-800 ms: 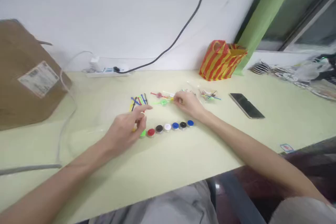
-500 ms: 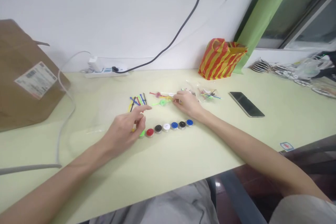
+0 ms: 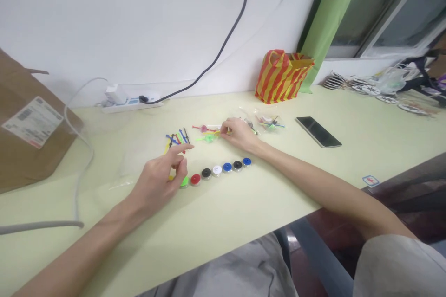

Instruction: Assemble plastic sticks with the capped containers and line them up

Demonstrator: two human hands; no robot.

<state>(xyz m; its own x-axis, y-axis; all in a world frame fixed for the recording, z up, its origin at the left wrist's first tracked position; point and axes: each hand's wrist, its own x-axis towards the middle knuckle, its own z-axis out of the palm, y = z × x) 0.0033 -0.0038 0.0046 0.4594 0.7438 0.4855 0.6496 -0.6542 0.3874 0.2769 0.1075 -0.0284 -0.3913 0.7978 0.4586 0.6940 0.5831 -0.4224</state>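
Observation:
My left hand (image 3: 162, 171) hovers over the left end of a row of small round pieces with coloured tops. Its index finger points forward and its thumb is apart, with nothing held. The row includes a green piece (image 3: 184, 182), a red piece (image 3: 195, 179) and a white piece (image 3: 217, 170). Just beyond lie thin coloured plastic arrows (image 3: 178, 137) in a loose pile. My right hand (image 3: 239, 133) has its fingers together among a few thin pieces with round middles, a pink one (image 3: 204, 128) and a green one (image 3: 209, 138) among them. Its fingertips hide what they pinch.
A clear bag of coloured pieces (image 3: 270, 123) lies right of my right hand, with a phone (image 3: 318, 132) beyond. Behind stand a striped bag (image 3: 282, 79) and a power strip (image 3: 132, 104). A brown paper bag (image 3: 31, 144) and a cable (image 3: 88, 162) are at left.
The whole view has shifted slightly, so things on the table appear further left. Both hands keep almost the same pose and place over the pieces.

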